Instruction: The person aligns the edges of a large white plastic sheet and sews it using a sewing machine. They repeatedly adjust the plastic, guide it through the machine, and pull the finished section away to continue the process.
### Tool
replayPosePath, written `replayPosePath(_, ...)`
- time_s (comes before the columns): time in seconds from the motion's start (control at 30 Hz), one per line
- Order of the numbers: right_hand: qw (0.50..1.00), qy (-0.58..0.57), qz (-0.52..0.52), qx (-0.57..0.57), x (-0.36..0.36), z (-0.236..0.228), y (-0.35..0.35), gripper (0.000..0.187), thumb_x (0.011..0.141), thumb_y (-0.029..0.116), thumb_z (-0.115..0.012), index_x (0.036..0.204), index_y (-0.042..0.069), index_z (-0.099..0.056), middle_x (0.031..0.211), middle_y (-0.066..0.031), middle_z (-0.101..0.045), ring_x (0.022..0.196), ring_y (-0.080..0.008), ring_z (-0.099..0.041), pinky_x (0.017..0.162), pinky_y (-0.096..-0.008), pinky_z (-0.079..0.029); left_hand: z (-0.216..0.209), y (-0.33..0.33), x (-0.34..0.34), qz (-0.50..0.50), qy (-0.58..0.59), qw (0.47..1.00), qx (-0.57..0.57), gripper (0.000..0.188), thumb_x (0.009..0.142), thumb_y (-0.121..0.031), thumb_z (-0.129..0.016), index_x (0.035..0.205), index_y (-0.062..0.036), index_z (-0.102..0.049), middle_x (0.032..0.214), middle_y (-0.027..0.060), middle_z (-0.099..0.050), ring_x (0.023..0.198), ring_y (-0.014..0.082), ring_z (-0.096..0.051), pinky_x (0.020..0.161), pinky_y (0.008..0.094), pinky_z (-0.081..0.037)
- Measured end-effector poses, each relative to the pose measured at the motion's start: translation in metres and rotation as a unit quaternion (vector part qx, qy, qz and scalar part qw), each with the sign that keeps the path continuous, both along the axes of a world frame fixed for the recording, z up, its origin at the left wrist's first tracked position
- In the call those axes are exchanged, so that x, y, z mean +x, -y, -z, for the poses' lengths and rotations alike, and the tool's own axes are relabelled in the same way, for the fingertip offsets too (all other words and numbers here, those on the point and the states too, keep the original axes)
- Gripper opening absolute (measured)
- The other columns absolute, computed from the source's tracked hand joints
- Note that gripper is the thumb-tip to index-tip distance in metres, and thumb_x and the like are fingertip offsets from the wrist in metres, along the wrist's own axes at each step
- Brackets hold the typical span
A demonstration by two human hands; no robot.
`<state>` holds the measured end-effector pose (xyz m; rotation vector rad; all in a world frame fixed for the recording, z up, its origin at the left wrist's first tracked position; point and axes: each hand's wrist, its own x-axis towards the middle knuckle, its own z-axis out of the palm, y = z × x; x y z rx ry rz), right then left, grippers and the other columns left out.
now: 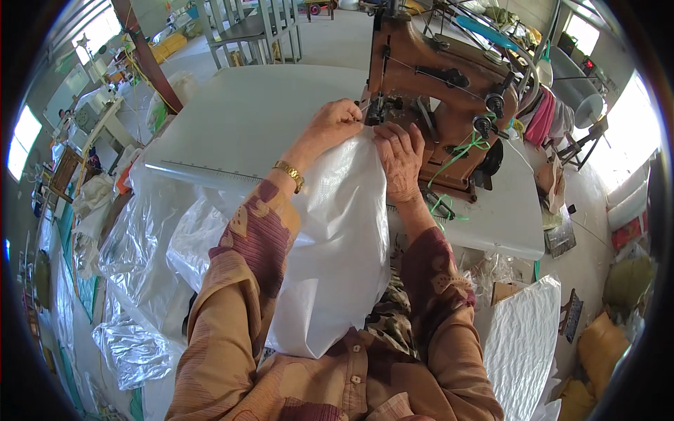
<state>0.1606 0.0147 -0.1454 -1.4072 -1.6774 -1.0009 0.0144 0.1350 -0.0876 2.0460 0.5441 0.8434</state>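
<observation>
A white woven plastic sheet (337, 238), perhaps a sack, hangs from the table edge down over my lap. Its upper end narrows to the needle area of a brown sewing machine (439, 77). My left hand (330, 130), with a gold watch (289, 175) on the wrist, pinches the sheet's top edge just left of the needle bar. Fingers bent, my right hand (399, 158) grips the same edge at its right corner, close to the presser foot. The exact stitching spot is hidden behind my fingers. Green string (460, 151) dangles from the machine's right side.
The machine stands on a pale table (246, 98) with a ruler strip (203, 170) along its front edge. Crumpled clear plastic (147, 259) hangs at the left. A stack of white sheeting (523, 337) lies at the lower right. A grey chair (246, 31) stands behind the table.
</observation>
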Motion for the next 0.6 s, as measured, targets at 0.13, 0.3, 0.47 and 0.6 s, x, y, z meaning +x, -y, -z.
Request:
replayPosePath(0.13, 1.0, -0.005, 0.019, -0.015, -0.006, -0.009, -0.005, 0.025, 0.084, 0.015, -0.059, 0.108, 0.008, -0.059, 0.112, -0.0047, -0.064, 0.115, -0.0237, -0.059, 0.108, -0.0561, -0.034, 0.017, -0.014, 0.004, -0.001, 0.066, 0.997, -0.03, 0.012, 0.085, -0.006, -0.068, 0.093, 0.0016, -0.064, 0.078, 0.0036, -0.066, 0.07, 0.0121, -0.06, 0.063, 0.0283, -0.049)
replayPosePath(0.3, 0.998, -0.006, 0.063, -0.011, -0.004, -0.002, -0.008, 0.029, 0.085, 0.016, -0.059, 0.113, 0.01, -0.06, 0.114, -0.0035, -0.062, 0.116, -0.023, -0.058, 0.109, -0.055, -0.032, 0.025, -0.03, 0.026, -0.034, 0.055, 0.998, -0.025, 0.01, 0.083, -0.005, -0.067, 0.091, 0.0011, -0.064, 0.076, 0.0049, -0.065, 0.07, 0.0133, -0.06, 0.063, 0.0296, -0.049)
replayPosePath(0.47, 0.998, -0.013, 0.063, -0.011, -0.007, -0.003, -0.007, 0.029, 0.087, 0.018, -0.055, 0.115, 0.014, -0.061, 0.117, -0.002, -0.06, 0.117, -0.0214, -0.057, 0.109, -0.0534, -0.03, 0.036, -0.042, 0.035, -0.069, 0.054, 0.996, -0.017, 0.009, 0.08, -0.006, -0.067, 0.086, 0.0004, -0.064, 0.075, 0.0085, -0.066, 0.069, 0.0166, -0.062, 0.063, 0.0321, -0.05)
replayPosePath(0.6, 0.998, -0.026, 0.063, -0.005, -0.004, 0.001, -0.009, 0.028, 0.088, 0.018, -0.054, 0.115, 0.015, -0.061, 0.115, -0.0011, -0.061, 0.116, -0.0207, -0.057, 0.109, -0.0546, -0.029, 0.033, -0.04, 0.039, -0.087, 0.034, 0.996, -0.004, 0.007, 0.079, -0.005, -0.068, 0.085, -0.0005, -0.065, 0.075, 0.0093, -0.067, 0.069, 0.0174, -0.062, 0.063, 0.0323, -0.05)
